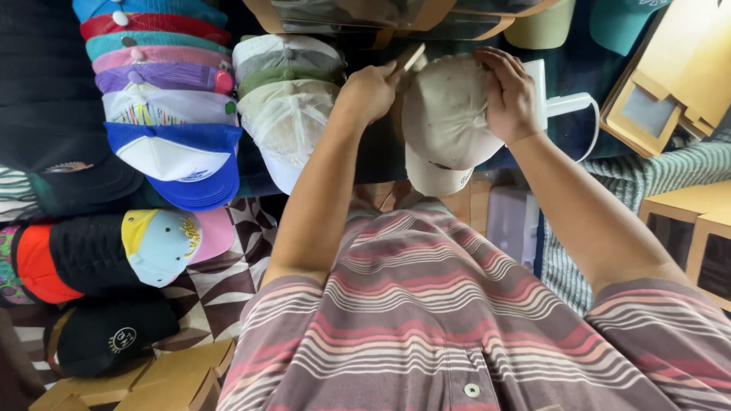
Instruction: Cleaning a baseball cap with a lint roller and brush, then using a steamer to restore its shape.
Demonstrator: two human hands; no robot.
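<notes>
Beige cap in my hands, caps stacked all around.
My right hand (509, 95) grips the beige cap (445, 122); my left hand (371, 91), fisted, pinches a small wooden tool (407, 59), with stacked caps (164, 114) just left on patterned fabric (221, 281).

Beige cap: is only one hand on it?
No: the right hand grips the beige cap at its crown, and the left hand touches its other side.
</notes>
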